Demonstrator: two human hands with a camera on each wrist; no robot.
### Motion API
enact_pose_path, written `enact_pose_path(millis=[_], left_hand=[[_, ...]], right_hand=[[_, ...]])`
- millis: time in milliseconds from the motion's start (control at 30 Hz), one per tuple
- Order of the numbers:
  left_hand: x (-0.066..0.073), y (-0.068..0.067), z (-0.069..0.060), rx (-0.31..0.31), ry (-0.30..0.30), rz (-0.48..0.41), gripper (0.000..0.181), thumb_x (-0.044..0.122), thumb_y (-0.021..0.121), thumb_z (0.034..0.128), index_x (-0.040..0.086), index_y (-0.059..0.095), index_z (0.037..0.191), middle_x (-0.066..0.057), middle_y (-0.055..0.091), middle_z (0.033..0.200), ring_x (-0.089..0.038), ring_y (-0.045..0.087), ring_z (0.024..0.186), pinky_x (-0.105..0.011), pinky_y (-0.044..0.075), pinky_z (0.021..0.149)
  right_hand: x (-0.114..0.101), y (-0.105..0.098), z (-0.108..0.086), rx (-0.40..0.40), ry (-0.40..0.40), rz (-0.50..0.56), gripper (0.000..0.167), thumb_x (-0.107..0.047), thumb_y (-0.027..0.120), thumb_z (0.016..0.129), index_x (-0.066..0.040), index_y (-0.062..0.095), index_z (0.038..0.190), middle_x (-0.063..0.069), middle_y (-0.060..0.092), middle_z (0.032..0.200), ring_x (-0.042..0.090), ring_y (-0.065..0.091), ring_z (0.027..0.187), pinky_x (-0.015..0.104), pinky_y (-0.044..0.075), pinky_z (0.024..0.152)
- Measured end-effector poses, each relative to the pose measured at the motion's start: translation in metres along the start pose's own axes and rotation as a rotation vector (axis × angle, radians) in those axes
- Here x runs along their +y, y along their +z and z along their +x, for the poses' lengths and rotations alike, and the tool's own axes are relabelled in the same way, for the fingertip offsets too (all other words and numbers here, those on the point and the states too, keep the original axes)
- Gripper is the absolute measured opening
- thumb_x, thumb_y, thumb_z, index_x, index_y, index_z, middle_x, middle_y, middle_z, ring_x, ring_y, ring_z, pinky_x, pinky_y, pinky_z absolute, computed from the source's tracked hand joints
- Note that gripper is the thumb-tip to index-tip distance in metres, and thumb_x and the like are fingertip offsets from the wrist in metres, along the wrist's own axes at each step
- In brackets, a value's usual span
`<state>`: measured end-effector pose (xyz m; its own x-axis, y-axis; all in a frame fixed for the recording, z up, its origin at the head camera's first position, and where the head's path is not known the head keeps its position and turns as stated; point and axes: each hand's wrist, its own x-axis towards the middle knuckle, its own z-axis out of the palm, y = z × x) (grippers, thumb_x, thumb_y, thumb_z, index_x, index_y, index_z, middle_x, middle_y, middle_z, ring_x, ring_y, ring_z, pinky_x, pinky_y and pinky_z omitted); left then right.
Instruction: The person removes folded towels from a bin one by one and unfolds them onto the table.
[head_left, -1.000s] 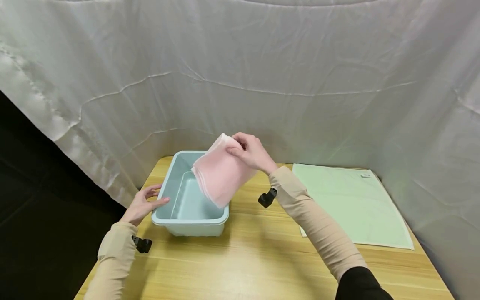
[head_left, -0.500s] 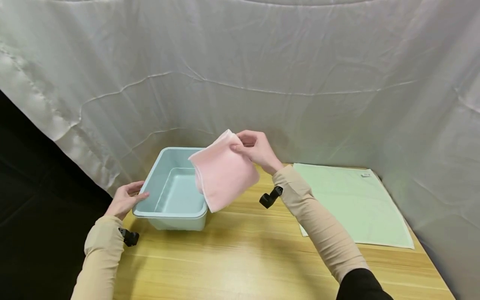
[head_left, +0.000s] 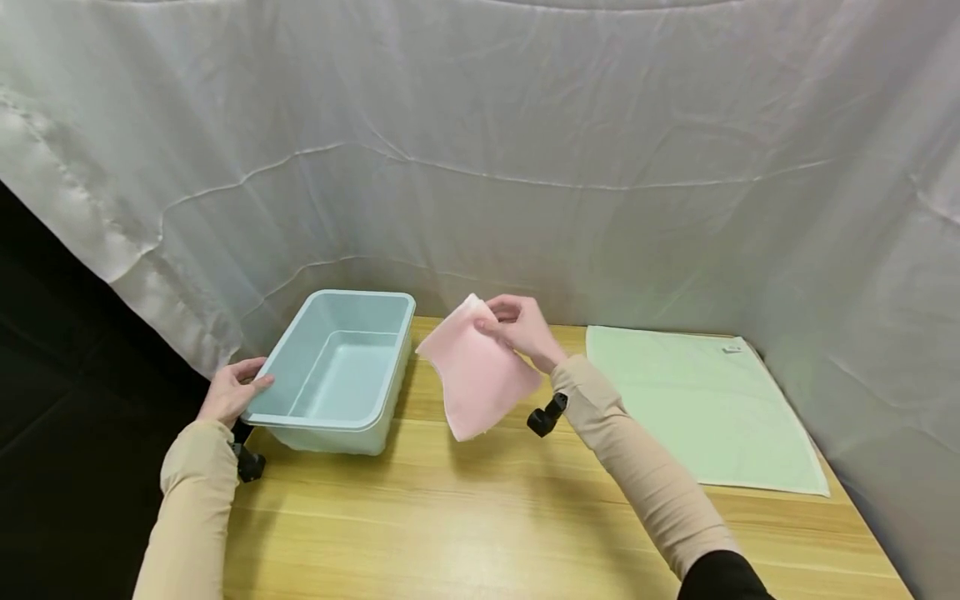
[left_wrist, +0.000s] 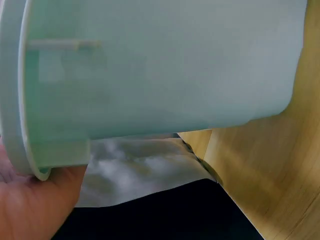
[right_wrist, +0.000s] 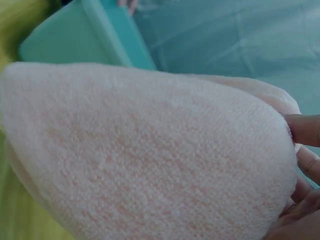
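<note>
A light blue plastic basin [head_left: 341, 387] stands on the left of the table with nothing inside. My left hand [head_left: 231, 392] grips its left rim near the front corner; in the left wrist view the hand [left_wrist: 42, 200] lies against the rim [left_wrist: 17, 95]. To the right of the basin, my right hand [head_left: 522, 329] pinches a folded pink towel [head_left: 480, 371] by its upper edge. The towel hangs down over the table, apart from the basin. Up close in the right wrist view, the fluffy towel [right_wrist: 150, 150] covers most of the frame, with fingertips [right_wrist: 306, 131] at its edge.
A pale green towel [head_left: 697, 408] with a small tag lies spread flat on the right of the wooden table [head_left: 450, 525]. A grey-white curtain [head_left: 480, 167] hangs behind the table. Dark cloth [head_left: 75, 433] is at the far left.
The basin has shifted left with my left hand on its rim. The pink towel, which was over the basin, has moved right and now hangs beside it, slightly lower.
</note>
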<state>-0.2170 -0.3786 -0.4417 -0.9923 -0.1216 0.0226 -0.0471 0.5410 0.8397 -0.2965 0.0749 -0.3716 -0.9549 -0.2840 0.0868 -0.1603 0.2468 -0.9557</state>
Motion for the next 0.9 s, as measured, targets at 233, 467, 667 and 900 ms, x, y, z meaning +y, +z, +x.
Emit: enact_pose_path(millis=[233,467,667,900], left_hand=[[0.012,0.0,-0.012,0.085,0.019,0.057,0.064,0.019,0.062,0.0999,-0.017,0.035,0.147,-0.041,0.044,0.143,0.013,0.043,0.096,0.0,0.038,0.077],[0.053,0.033,-0.026,0.255,0.242,-0.063,0.054,0.009,0.07,0.0939,-0.005,0.051,0.142,0.015,0.061,0.121,0.011,0.048,0.108,-0.006,0.039,0.091],[0.086,0.076,-0.035,0.197,0.467,-0.129,0.05,-0.004,0.07,0.0891,-0.006,0.055,0.137,0.027,0.058,0.11,0.012,0.052,0.103,-0.005,0.041,0.09],[0.111,0.135,-0.05,0.007,0.542,-0.154,0.05,-0.003,0.069,0.09,-0.006,0.054,0.137,-0.021,0.067,0.113,-0.009,0.06,0.103,-0.025,0.052,0.096]], right_hand=[[0.027,0.023,-0.001,-0.02,0.099,0.086,0.029,-0.014,0.078,0.088,-0.003,0.069,0.113,0.004,0.076,0.088,0.007,0.062,0.069,0.019,0.047,0.057],[0.045,0.035,-0.009,-0.014,0.199,0.342,0.031,-0.012,0.073,0.091,-0.003,0.065,0.119,-0.007,0.072,0.083,0.006,0.064,0.068,0.021,0.053,0.057],[0.117,0.025,-0.021,0.13,0.381,0.299,0.038,-0.013,0.069,0.093,0.0,0.058,0.128,0.006,0.073,0.095,0.01,0.065,0.071,0.024,0.057,0.062],[0.176,0.007,-0.034,0.291,0.466,0.043,0.039,-0.016,0.068,0.093,0.003,0.06,0.126,0.02,0.07,0.109,0.013,0.063,0.076,0.021,0.052,0.061]])
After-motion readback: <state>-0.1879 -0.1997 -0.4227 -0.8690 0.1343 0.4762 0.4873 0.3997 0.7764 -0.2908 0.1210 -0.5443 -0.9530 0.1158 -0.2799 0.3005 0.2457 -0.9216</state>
